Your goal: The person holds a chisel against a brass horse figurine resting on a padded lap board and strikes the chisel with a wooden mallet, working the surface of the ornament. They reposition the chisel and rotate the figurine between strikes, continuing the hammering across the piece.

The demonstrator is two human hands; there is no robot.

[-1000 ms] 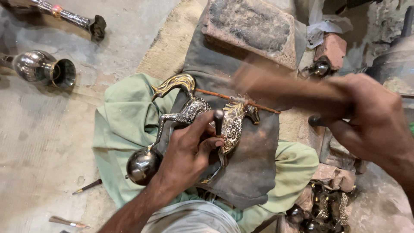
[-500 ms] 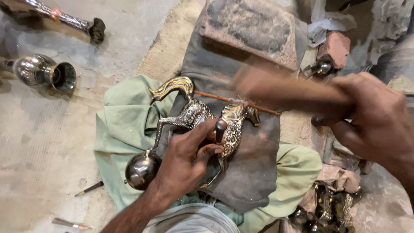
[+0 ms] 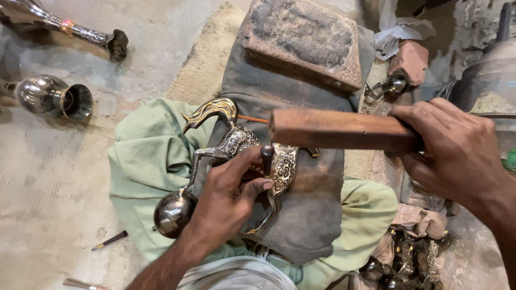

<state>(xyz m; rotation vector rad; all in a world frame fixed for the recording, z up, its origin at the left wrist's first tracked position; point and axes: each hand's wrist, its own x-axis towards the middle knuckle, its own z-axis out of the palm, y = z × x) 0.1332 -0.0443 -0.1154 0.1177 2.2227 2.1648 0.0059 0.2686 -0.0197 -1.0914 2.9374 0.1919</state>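
At the far left, a polished metal vase (image 3: 51, 96) is seen lying on its side on the concrete floor (image 3: 48, 177), its mouth turned to the right. A second long-necked metal piece (image 3: 70, 29) lies above it near the top edge. Lower down, a small dark-handled tool (image 3: 110, 240) rests on the floor.

A pale green cloth (image 3: 145, 161) is spread over the lap, and a dark grey pad (image 3: 312, 215) is laid on top of it. The ornate metal horse figure (image 3: 236, 142) is positioned on this pad, with its gilded tail curled at the upper left and a bright metal ball (image 3: 173, 213) at the lower left end of its leg.

The left hand (image 3: 226, 198) is closed around a short dark punch (image 3: 267, 159), pinched between thumb and fingers and held upright, its tip set on the engraved body of the figure.

Just above the punch, a wooden mallet block (image 3: 338, 129) is held level. It is gripped firmly at its right end by the right hand (image 3: 457, 150), with the fingers wrapped over the wood.

A worn, pitted block (image 3: 306, 40) lies at the top centre. A red brick (image 3: 411, 59) is seen beside it, and small dark metal pieces (image 3: 403, 263) are heaped at the lower right.
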